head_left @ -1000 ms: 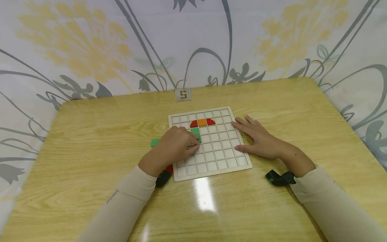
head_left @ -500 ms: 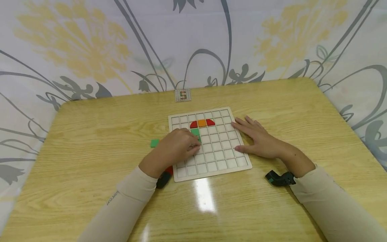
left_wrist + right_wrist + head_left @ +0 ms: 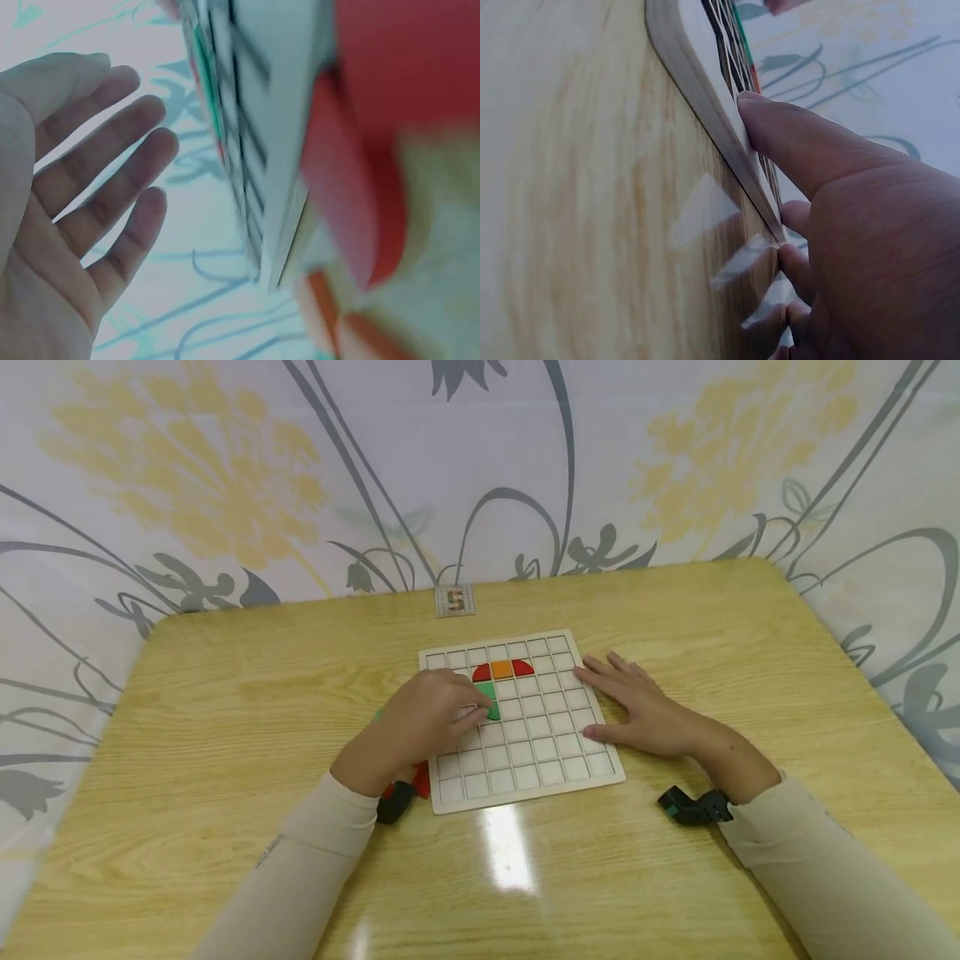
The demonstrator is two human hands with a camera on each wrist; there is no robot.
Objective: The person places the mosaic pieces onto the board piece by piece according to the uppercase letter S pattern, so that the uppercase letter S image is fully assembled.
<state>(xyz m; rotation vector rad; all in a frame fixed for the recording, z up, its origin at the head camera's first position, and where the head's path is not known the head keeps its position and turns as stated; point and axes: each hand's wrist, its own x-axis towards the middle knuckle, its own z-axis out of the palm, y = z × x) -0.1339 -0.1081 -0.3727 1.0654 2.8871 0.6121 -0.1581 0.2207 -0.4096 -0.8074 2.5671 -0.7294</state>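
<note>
A white grid board (image 3: 525, 783) lies on the table. In one row sit a red rounded tile (image 3: 482, 673), an orange square tile (image 3: 502, 669) and another red rounded tile (image 3: 522, 667). Below the left one are a green square tile (image 3: 487, 689) and a green rounded tile (image 3: 493, 711), partly behind my left fingers. My left hand (image 3: 423, 714) hovers over the board's left side; in the left wrist view its fingers are loosely extended and hold nothing. My right hand (image 3: 641, 706) rests spread along the board's right edge, its thumb touching the frame in the right wrist view.
Loose red tiles (image 3: 422, 782) and a bit of green tile (image 3: 378, 714) lie left of the board, partly hidden by the left arm. Orange tiles (image 3: 322, 304) show in the left wrist view. A small pattern card (image 3: 455, 601) lies behind the board.
My left hand has drawn slightly back to the left and lifted off the green rounded tile, which now shows more. The right hand stays in place.
</note>
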